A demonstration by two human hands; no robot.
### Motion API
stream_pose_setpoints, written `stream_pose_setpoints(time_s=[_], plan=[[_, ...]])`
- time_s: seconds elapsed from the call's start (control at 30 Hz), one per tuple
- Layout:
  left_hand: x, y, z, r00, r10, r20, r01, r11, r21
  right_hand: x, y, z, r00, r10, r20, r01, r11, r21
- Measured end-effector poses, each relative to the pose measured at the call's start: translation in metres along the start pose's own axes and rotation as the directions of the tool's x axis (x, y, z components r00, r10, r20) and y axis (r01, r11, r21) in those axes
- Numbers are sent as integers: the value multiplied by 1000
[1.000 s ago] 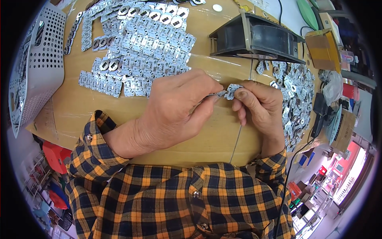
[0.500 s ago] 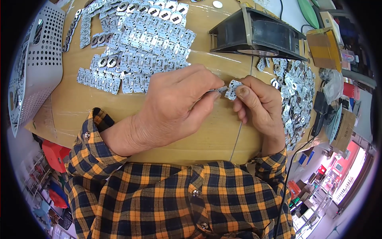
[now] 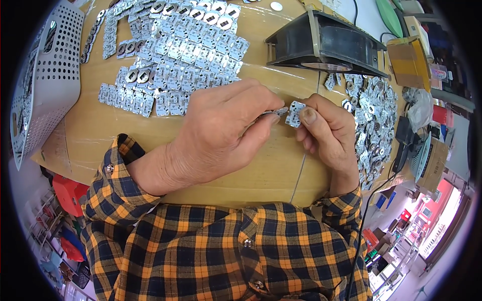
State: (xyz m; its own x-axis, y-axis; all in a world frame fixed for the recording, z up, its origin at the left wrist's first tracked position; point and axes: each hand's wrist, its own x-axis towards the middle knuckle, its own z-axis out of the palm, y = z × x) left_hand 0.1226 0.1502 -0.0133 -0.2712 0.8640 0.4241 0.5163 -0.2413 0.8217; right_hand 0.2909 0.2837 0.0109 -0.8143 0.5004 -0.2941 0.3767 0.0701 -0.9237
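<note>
Over the middle of the table, my right hand [image 3: 329, 128] pinches a small whitish circuit board [image 3: 294, 114] between thumb and fingers. Just left of it, my left hand [image 3: 228, 125] is closed, with the edge of another small circuit board [image 3: 281, 111] showing at its thumb and fingertip. The two boards are very near each other; I cannot tell whether they touch. Beyond my left hand lie rows of joined circuit boards [image 3: 193, 52], some with round metal parts. A heap of loose single boards [image 3: 371, 125] spreads to the right of my right hand.
A white perforated basket [image 3: 60, 70] with boards in it stands tilted at the left. A black fan-like housing [image 3: 326, 42] is at the far right of the table [image 3: 241, 180]. Cardboard boxes [image 3: 409, 60] and a black cable [image 3: 374, 195] lie along the right side.
The boards in my fingers have shifted very slightly right. Both hands keep their pinch and almost the same place.
</note>
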Motion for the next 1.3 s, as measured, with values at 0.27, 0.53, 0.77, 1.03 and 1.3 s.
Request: stream_pose_setpoints(time_s=[0.27, 0.53, 0.77, 1.03, 1.3], plan=[[-1, -1, -1, 1000, -5, -5, 5, 1000, 12, 0, -2, 2, 999, -43, -2, 42, 997, -67], [-1, -1, -1, 1000, -8, -5, 8, 1000, -1, 2, 1, 2, 982, -183, -37, 177, 976, -126], [-1, -2, 0, 1000, 10, -3, -10, 1000, -1, 3, 5, 4, 946, -319, -52, 300, 927, -223], [-3, -1, 0, 999, 19, 49, -20, 1000, 24, 2, -1, -2, 965, -262, 1, 256, 945, -203], [5, 10, -8, 814, -451, 367, 568, 480, -669, 0, -2, 0, 995, 2, -100, 16, 984, 178]])
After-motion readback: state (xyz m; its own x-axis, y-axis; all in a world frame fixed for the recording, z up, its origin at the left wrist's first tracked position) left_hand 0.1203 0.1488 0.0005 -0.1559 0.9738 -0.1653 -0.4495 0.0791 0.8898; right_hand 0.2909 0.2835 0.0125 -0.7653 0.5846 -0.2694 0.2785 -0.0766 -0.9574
